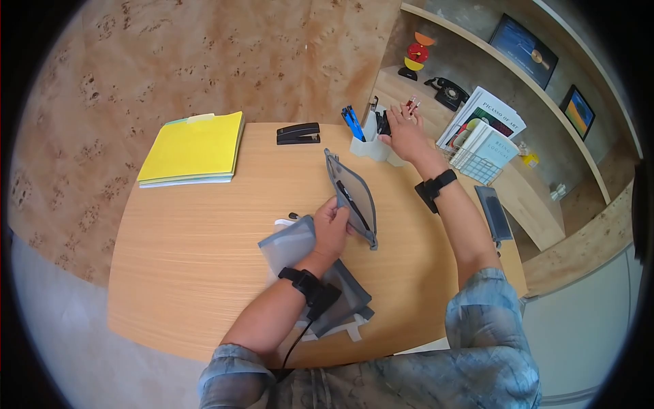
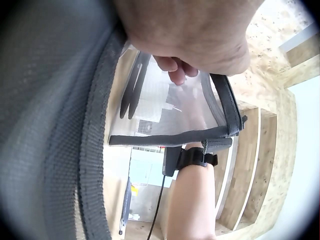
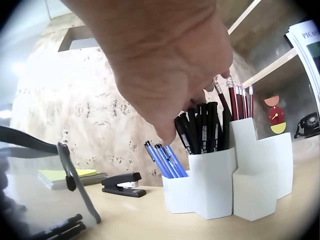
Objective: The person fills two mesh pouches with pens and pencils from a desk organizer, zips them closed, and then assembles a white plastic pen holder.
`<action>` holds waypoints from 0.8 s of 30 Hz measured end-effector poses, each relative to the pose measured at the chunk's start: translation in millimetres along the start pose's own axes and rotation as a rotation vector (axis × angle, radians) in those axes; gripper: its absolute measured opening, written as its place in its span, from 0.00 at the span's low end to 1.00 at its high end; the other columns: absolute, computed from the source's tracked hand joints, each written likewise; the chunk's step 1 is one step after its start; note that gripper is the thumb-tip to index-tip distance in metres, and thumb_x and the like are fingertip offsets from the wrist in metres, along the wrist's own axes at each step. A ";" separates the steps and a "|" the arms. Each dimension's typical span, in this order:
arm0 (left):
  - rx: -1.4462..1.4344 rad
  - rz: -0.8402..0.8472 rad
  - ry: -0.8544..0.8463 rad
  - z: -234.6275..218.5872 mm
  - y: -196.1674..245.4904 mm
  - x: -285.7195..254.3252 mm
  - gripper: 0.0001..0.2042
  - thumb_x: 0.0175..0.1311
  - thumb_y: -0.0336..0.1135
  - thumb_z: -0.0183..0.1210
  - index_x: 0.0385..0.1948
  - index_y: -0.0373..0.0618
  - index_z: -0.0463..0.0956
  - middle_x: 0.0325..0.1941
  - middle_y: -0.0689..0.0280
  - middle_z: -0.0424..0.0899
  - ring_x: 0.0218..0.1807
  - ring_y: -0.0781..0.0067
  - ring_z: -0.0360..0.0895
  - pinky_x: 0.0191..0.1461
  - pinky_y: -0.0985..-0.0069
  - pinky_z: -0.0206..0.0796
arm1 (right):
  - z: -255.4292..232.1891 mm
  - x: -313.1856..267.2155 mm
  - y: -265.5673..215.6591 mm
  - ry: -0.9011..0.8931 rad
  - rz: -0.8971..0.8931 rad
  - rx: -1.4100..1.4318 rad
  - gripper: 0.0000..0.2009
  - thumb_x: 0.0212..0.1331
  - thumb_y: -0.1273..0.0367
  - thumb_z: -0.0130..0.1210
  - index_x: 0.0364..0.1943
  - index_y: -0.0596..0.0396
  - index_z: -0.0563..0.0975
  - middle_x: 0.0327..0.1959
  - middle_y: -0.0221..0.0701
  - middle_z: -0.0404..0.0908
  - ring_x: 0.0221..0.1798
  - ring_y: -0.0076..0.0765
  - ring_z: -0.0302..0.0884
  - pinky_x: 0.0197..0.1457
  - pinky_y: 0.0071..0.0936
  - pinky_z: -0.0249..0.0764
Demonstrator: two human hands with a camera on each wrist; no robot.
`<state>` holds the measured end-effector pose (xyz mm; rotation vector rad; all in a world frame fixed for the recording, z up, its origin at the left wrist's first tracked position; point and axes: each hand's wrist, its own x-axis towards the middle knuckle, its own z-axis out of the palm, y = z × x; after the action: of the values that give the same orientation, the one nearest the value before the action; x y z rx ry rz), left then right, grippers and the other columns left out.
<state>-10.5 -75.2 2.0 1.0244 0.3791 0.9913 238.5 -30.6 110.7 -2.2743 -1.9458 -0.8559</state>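
My left hand [image 1: 330, 228] pinches an upright grey mesh pouch [image 1: 364, 184] with black pens [image 1: 349, 199] inside. In the left wrist view, the hand [image 2: 190, 35] holds the clear-sided pouch [image 2: 172, 139] by its edge, two dark pens [image 2: 134, 92] showing through. Over the white pen holder [image 3: 215, 185], my right hand [image 3: 160, 65] reaches to the tops of the black pens [image 3: 204, 131], its fingers partly hidden. Blue pens [image 3: 167, 161] stand left of them, red-and-black pencils [image 3: 240, 104] to the right. From the head view, that hand [image 1: 409, 138] has its fingers spread.
Other mesh pouches [image 1: 340, 296] lie under my left forearm. Yellow folders [image 1: 194, 150] are at the back left, a black stapler [image 1: 298, 133] beside the holder. A wire rack of books [image 1: 477, 160] and a dark pouch [image 1: 494, 213] sit to the right.
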 end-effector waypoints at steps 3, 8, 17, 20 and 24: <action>-0.016 0.007 -0.007 -1.1 -0.7 -0.1 0.07 0.62 0.28 0.46 0.35 0.39 0.75 0.22 0.72 0.76 0.19 0.87 0.68 0.21 0.88 0.63 | -6.6 -8.2 -9.9 0.365 -0.022 0.031 0.23 0.57 0.58 0.55 0.51 0.62 0.70 0.58 0.42 0.69 0.67 0.46 0.59 0.64 0.47 0.56; 0.004 0.013 -0.007 1.4 1.0 -0.2 0.07 0.62 0.28 0.46 0.35 0.40 0.74 0.22 0.73 0.75 0.19 0.88 0.68 0.21 0.88 0.62 | -73.0 -54.6 -63.0 -0.005 0.188 0.968 0.07 0.53 0.70 0.54 0.34 0.58 0.78 0.28 0.42 0.80 0.33 0.45 0.79 0.38 0.35 0.73; 0.159 0.078 -0.076 10.0 6.6 -11.5 0.04 0.61 0.28 0.48 0.28 0.41 0.72 0.19 0.76 0.69 0.20 0.90 0.62 0.24 0.87 0.55 | -60.4 -92.8 -104.8 -0.455 0.033 0.376 0.06 0.49 0.71 0.54 0.28 0.57 0.80 0.30 0.42 0.81 0.36 0.47 0.80 0.38 0.36 0.75; 0.356 0.218 -0.165 8.5 -2.0 -12.2 0.05 0.58 0.27 0.51 0.23 0.41 0.66 0.17 0.75 0.62 0.19 0.89 0.57 0.22 0.85 0.51 | -72.1 -86.2 -102.0 -0.762 -0.042 0.272 0.06 0.45 0.71 0.56 0.27 0.57 0.81 0.32 0.43 0.81 0.38 0.47 0.81 0.40 0.36 0.76; 0.511 0.312 -0.184 10.1 -4.2 -12.8 0.11 0.54 0.26 0.53 0.18 0.40 0.58 0.14 0.73 0.55 0.19 0.86 0.52 0.21 0.82 0.47 | -72.6 -96.7 -104.8 -0.746 -0.038 0.382 0.08 0.46 0.69 0.57 0.29 0.58 0.80 0.34 0.44 0.81 0.39 0.48 0.80 0.41 0.37 0.76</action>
<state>-8.4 -91.9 1.4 1.6640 0.3321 1.0908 107.5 -121.7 97.9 -2.4980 -2.1256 0.4286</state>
